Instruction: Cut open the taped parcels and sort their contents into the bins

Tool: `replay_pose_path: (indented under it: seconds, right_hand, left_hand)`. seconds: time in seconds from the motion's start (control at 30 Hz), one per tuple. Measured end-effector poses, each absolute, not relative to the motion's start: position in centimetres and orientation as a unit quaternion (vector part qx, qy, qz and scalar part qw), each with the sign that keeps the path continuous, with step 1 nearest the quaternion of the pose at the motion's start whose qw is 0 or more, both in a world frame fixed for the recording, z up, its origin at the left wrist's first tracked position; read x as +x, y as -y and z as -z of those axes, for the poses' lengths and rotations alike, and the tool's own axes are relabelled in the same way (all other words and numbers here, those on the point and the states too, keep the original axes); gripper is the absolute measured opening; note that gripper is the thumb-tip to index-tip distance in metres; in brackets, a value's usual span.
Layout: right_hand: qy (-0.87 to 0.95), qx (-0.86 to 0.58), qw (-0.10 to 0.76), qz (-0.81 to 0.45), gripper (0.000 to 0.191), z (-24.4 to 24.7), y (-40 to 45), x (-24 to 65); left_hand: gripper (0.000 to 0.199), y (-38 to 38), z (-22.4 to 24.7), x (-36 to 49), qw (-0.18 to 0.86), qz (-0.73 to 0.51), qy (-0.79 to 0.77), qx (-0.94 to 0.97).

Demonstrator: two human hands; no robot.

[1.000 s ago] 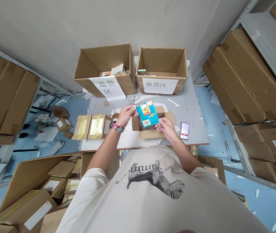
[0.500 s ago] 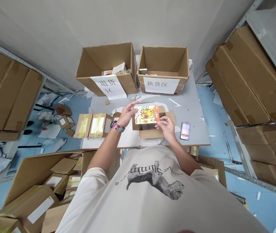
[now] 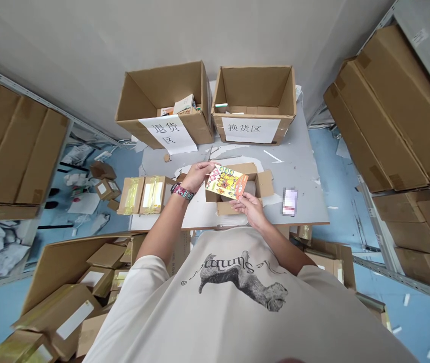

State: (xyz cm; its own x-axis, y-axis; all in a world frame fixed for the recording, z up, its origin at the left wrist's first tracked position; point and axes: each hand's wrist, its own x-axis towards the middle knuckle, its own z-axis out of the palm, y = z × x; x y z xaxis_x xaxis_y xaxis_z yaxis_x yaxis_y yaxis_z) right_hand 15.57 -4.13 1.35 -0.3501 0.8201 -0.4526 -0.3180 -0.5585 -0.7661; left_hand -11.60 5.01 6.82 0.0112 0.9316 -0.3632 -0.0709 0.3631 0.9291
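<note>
In the head view, the left hand point(image 3: 200, 174) pinches the upper left corner of a thin illustrated booklet point(image 3: 228, 182) between thumb and fingers; the right hand point(image 3: 251, 205) pinches its lower right edge, thumb on top. The booklet spans the gap between both sets of fingertips, tilted, above an open small carton point(image 3: 265, 182). With only edges held, it could slip into that carton if either pinch loosens, and uneven pulling could crease a corner. The carton's flaps sit just below the right fingers, so a low sweep could snag them. Farther right of those fingers, the smartphone point(image 3: 289, 201) lies near the table point(image 3: 302, 169) edge; a wide swing of the right forearm could knock it off.
</note>
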Motion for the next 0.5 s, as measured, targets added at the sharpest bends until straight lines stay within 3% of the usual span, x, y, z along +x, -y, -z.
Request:
replay_pose_path:
  seconds: [0.5]
  right_hand:
    - [0.273, -0.454, 0.468, -0.707, 0.063, -2.0, 4.7, 15.0]
  left_hand:
    - [0.068, -4.5, -7.3, -12.2, 0.552, -0.398, -0.564, 0.468]
